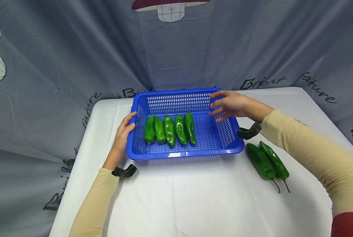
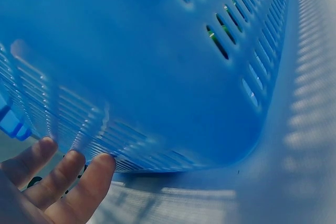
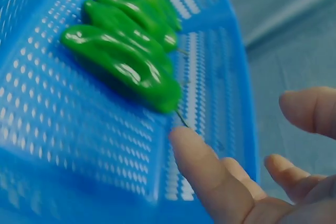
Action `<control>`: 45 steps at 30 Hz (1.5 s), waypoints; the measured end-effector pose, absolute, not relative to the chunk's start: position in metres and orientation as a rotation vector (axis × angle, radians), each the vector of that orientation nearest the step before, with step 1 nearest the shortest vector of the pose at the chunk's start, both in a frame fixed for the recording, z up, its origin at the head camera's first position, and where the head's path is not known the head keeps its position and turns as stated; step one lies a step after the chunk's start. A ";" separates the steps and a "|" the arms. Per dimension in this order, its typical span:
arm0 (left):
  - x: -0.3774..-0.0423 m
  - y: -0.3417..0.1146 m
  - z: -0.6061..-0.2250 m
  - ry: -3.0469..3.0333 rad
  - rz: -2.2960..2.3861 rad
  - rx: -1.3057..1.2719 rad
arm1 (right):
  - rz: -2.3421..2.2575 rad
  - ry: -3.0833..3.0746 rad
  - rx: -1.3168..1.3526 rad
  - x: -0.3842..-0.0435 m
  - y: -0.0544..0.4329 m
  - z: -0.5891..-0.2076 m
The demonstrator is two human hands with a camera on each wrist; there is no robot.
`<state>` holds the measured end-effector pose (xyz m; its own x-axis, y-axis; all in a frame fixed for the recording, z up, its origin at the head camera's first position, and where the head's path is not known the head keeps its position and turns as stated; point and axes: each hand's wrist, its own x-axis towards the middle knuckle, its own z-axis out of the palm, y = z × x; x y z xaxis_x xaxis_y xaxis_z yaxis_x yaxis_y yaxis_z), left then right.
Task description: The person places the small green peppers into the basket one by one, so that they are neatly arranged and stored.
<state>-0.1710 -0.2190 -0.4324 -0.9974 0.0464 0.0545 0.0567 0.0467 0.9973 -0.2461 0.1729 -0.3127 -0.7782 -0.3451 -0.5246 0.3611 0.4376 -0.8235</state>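
A blue plastic basket (image 1: 182, 157) with slotted walls stands on the white table. Several green peppers (image 1: 169, 131) lie side by side in its left half, and a thin stem (image 3: 181, 118) sticks out from the one nearest the right hand. At the basket's left side, the left hand (image 1: 123, 135) touches the rim, and its fingertips rest against the outer wall (image 2: 136, 77) in the left wrist view. Over the right end of the basket hovers the right hand (image 1: 231, 104), its fingers spread and holding nothing. Two more green peppers (image 1: 260, 161) lie outside, below the right forearm.
The white table (image 1: 170, 194) extends in front of the basket and to both sides. Behind it hangs a grey curtain (image 1: 200, 56) with printed lettering and lamp shapes, close to the basket's back rim. A black wrist strap (image 1: 249, 131) is on the right wrist.
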 end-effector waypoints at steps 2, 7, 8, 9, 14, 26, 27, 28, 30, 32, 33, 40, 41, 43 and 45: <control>-0.171 -0.219 -0.433 -2.268 -2.160 -0.108 | -1.406 2.040 0.007 -0.245 0.188 -0.309; -0.169 -0.219 -0.433 -2.286 -2.162 -0.103 | -1.435 2.079 0.011 -0.242 0.228 -0.307; -0.169 -0.219 -0.433 -2.291 -2.162 -0.102 | -1.440 2.085 0.020 -0.241 0.235 -0.307; -0.169 -0.219 -0.433 -2.297 -2.160 -0.099 | -1.445 2.090 0.030 -0.240 0.243 -0.307; -0.168 -0.219 -0.433 -2.295 -2.154 -0.092 | -1.470 2.080 0.070 -0.237 0.274 -0.312; -0.169 -0.221 -0.435 -2.280 -2.168 -0.092 | -1.568 1.940 0.220 -0.225 0.324 -0.342; -0.169 -0.221 -0.435 -2.281 -2.165 -0.096 | -1.587 1.921 0.230 -0.223 0.328 -0.345; -0.169 -0.221 -0.435 -2.279 -2.167 -0.103 | -1.608 1.902 0.235 -0.221 0.332 -0.348; -0.169 -0.221 -0.435 -2.277 -2.168 -0.111 | -1.656 1.858 0.242 -0.215 0.341 -0.354; -0.169 -0.220 -0.434 -2.277 -2.170 -0.119 | -1.701 1.821 0.239 -0.209 0.350 -0.359; -0.169 -0.220 -0.434 -2.282 -2.165 -0.120 | -1.726 1.797 0.239 -0.205 0.354 -0.362; -0.170 -0.219 -0.433 -2.267 -2.177 -0.112 | -1.799 1.760 0.213 -0.184 0.381 -0.379; -0.170 -0.219 -0.433 -2.270 -2.171 -0.110 | -1.803 1.758 0.208 -0.181 0.384 -0.381; -0.169 -0.219 -0.433 -2.279 -2.158 -0.107 | -1.811 1.743 0.195 -0.176 0.390 -0.386; -0.169 -0.219 -0.433 -2.288 -2.143 -0.103 | -1.813 1.734 0.188 -0.171 0.394 -0.391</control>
<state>-0.1687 -0.2195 -0.4335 -0.9978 0.0448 0.0486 0.0514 0.0645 0.9966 -0.1711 0.3942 -0.3912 -0.8003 -0.3287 -0.5015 0.5156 0.0499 -0.8554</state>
